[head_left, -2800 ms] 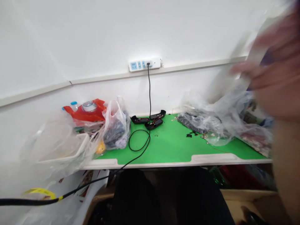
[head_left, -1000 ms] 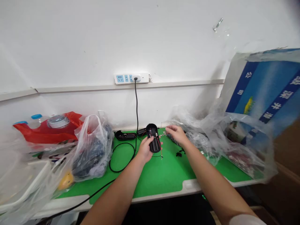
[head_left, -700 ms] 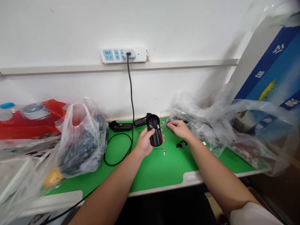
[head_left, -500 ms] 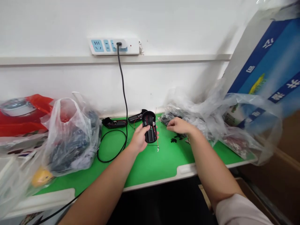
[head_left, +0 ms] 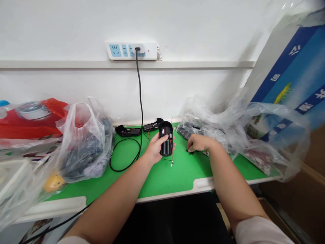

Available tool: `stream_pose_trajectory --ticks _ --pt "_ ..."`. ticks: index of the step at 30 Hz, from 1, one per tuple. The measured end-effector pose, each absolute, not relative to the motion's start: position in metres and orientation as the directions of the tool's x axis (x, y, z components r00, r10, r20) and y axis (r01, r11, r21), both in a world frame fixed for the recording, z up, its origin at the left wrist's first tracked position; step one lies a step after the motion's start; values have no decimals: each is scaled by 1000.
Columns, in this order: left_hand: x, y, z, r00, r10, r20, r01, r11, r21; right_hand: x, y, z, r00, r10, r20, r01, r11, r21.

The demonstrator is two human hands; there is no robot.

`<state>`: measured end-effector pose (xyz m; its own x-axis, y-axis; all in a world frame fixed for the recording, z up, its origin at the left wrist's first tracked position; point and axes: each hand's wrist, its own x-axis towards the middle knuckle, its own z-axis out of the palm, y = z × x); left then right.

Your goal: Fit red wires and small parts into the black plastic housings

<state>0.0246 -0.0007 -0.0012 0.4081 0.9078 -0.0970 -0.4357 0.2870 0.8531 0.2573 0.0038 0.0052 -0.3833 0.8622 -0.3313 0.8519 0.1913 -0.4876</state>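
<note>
Head view: left grip (head_left: 153,152) clasps a black battery holder (head_left: 166,139); right grip (head_left: 199,143), half-closed, empty, has dropped beside black scraps (head_left: 190,152).

Black battery holder (head_left: 166,138) partly hidden by the left hand (head_left: 153,151); its thin wires (head_left: 172,152) too fine to trace. Contents of the plastic bag (head_left: 86,145) obscured; printed blue carton (head_left: 286,81) cut off by right edge.

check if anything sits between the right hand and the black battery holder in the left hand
Nothing blocks the right hand from the black battery holder: only green mat lies between, with the holder's thin red wire hanging at its edge.
</note>
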Motion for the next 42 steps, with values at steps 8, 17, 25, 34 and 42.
stream_pose_trajectory --ticks 8,17,25,34,42 --pt "23 -3 -2 409 902 -135 -405 313 859 253 3 4 -367 880 -302 888 233 -397" --pt "23 -7 2 402 902 -159 -357 314 880 252 3 6 -339 914 -223 880 224 -420" --pt "22 -6 -2 379 915 -138 -367 285 886 229 -2 12 -162 987 -8 178 21 -984" --pt "24 -8 2 308 941 -144 -388 262 884 196 -8 5 -318 948 -23 -488 -185 -853" --pt "21 -8 8 302 949 -92 -442 225 868 194 -9 4 -338 940 -33 -568 -233 -789"
